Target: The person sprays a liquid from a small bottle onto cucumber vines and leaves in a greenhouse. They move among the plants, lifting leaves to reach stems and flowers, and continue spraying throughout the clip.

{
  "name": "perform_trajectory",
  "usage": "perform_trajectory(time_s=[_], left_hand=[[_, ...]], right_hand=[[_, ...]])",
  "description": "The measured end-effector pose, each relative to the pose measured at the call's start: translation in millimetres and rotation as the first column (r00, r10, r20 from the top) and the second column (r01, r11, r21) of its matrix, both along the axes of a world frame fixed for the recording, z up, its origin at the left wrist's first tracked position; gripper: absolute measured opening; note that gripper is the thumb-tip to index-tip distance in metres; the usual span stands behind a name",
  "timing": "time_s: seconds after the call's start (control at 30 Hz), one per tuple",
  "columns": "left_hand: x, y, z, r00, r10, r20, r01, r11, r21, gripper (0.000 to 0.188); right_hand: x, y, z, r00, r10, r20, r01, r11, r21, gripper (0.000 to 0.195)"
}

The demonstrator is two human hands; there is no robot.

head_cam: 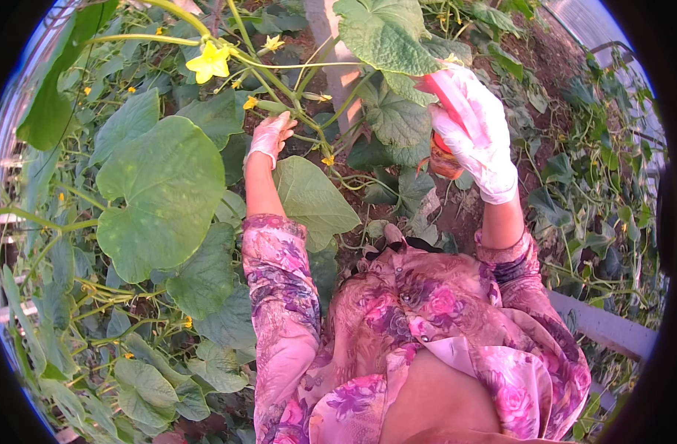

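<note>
My left hand [270, 136], in a thin whitish glove, reaches up to a cucumber vine stem [311, 125]. Its curled fingers lie just below a small cucumber [273, 107] tipped with a yellow flower; whether they grip anything is unclear. My right hand [477, 133], also gloved, is wrapped around what looks like a spray bottle. The bottle's red head [452, 102] points up and to the left, close under a large leaf [388, 36]. Its orange-red body [445, 158] shows beneath the fingers. An open yellow flower [209, 62] is above and left of my left hand.
Broad cucumber leaves [161, 194] crowd the left side, and one leaf [313, 197] hangs beside my left forearm. A pale post [338, 72] stands behind the vine. At right are bare soil [554, 61], more vines [571, 222] and a pale rail [604, 322].
</note>
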State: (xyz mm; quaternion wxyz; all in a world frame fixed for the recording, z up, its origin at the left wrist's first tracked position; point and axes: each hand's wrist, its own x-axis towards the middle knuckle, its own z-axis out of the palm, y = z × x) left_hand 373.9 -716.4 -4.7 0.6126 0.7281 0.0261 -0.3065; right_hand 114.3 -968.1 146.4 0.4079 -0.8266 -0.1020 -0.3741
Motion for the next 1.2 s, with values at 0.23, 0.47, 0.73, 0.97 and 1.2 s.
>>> perform_trajectory(time_s=[0.23,0.47,0.73,0.97,1.2], left_hand=[[-16,2,-11,0.996,0.046,-0.077,-0.049,0.998,-0.039,0.020],[-18,9,-34,0.978,0.174,-0.112,-0.189,0.972,-0.138,0.019],[-22,-9,-39,0.920,0.393,-0.006,-0.390,0.911,-0.135,0.013],[-31,-22,-39,0.816,0.568,0.105,-0.522,0.803,-0.289,0.015],[-37,-29,-37,0.710,0.691,-0.132,-0.694,0.657,-0.294,0.013]], right_hand=[[-29,18,-4,0.985,-0.161,-0.061,0.162,0.987,0.011,0.030],[-46,36,-2,0.950,-0.305,-0.072,0.308,0.951,0.034,0.027],[-50,31,-10,0.975,-0.213,-0.064,0.217,0.975,0.058,0.032],[-32,2,-12,0.979,-0.182,0.087,0.193,0.971,-0.144,0.040],[-12,-32,-10,0.994,-0.046,0.095,0.063,0.981,-0.184,0.041]])
